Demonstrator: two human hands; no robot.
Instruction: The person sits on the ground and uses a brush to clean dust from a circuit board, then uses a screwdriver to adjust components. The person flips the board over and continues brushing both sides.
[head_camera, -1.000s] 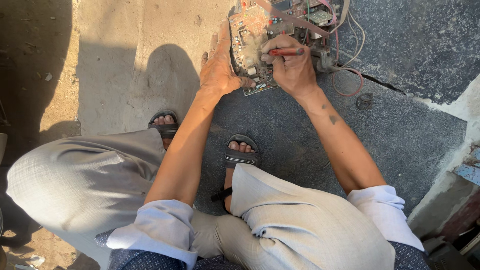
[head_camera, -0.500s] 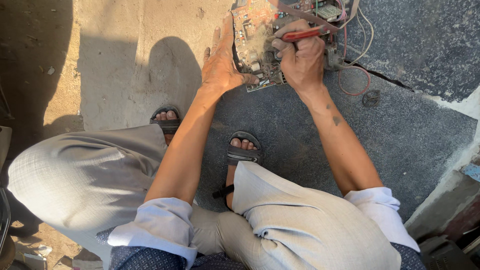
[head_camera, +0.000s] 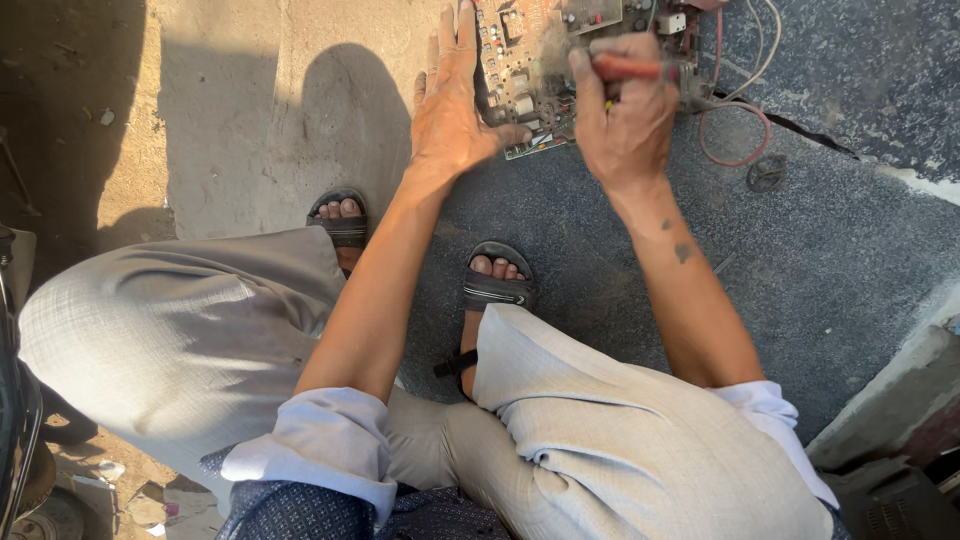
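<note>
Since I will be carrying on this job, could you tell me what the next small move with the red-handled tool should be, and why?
Probably keep the left hand pressed on the circuit board edge and draw the red-handled tool in the right hand across the dusty parts. The board lies loose on the dark ground, with wires trailing, so it may slide.

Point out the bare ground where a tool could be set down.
Bare: the dark slab right of the right hand, past the red wire loop; the pale concrete left of the left hand. Crowded: around the circuit board and between the sandals.
</note>
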